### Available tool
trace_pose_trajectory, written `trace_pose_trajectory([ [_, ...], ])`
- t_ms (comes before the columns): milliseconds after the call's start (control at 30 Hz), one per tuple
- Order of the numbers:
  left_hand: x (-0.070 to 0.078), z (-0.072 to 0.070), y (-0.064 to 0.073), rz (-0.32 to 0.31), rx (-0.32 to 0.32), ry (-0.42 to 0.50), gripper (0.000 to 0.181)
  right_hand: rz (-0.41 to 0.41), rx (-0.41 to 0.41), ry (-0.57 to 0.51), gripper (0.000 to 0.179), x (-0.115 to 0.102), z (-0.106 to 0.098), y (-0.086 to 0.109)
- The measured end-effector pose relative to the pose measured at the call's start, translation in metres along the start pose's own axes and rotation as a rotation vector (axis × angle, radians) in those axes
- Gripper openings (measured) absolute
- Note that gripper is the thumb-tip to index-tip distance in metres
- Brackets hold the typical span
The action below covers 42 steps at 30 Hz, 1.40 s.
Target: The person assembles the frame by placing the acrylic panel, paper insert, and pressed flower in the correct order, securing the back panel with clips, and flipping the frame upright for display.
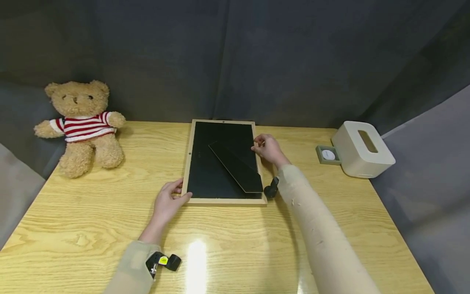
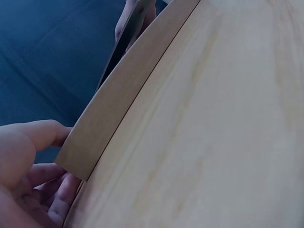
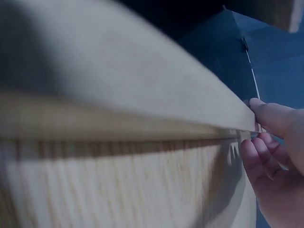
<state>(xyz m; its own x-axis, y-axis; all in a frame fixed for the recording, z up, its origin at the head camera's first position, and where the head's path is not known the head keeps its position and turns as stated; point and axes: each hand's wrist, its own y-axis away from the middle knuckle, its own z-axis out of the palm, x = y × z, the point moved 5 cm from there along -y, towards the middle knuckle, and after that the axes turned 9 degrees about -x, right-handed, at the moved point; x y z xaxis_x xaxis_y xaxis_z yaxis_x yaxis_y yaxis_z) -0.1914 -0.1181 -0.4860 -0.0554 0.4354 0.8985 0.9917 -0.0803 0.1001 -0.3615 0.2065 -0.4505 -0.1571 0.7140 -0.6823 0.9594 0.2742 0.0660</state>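
A picture frame (image 1: 227, 201) with a light wooden rim lies back side up on the table. Its black backing board (image 1: 205, 171) faces up, and a black easel stand (image 1: 238, 169) slants across it, lifted a little at the lower right. My left hand (image 1: 168, 202) grips the near left corner, its thumb on the rim and fingers at the outer side, as the left wrist view shows at the wooden edge (image 2: 114, 99). At the right side, my right hand (image 1: 269, 149) pinches the rim between thumb and fingers; in the right wrist view the fingers (image 3: 254, 159) curl below the edge.
A teddy bear (image 1: 88, 122) in a red-and-white striped shirt sits at the back left of the wooden table (image 1: 92, 228). To the right stands a white tissue box (image 1: 352, 153) with a small green side tray (image 1: 323, 160) holding a white round item. Dark curtains hang behind.
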Motion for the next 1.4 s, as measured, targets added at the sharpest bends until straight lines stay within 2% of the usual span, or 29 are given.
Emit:
trace_pose_trajectory([
  [367, -0.001, -0.001, 0.000, 0.007, -0.018, 0.003, 0.058, 0.035, 0.001, -0.119, 0.027, 0.006, 0.003, -0.002],
  [600, -0.001, -0.002, 0.000, 0.020, -0.052, 0.001, 0.059, 0.029, -0.002, -0.109, 0.027, 0.005, 0.003, -0.002],
  [867, 0.000, -0.001, 0.000, 0.015, -0.078, 0.016, 0.061, -0.033, -0.065, 0.065, 0.030, -0.005, 0.000, -0.004],
  [1133, 0.003, 0.000, -0.001, 0.030, -0.075, 0.006, 0.060, -0.040, -0.126, 0.222, 0.027, -0.012, -0.003, -0.006],
  [1400, 0.002, -0.001, -0.001, 0.025, -0.073, 0.005, 0.061, -0.120, -0.166, 0.422, 0.029, -0.023, -0.003, -0.009],
])
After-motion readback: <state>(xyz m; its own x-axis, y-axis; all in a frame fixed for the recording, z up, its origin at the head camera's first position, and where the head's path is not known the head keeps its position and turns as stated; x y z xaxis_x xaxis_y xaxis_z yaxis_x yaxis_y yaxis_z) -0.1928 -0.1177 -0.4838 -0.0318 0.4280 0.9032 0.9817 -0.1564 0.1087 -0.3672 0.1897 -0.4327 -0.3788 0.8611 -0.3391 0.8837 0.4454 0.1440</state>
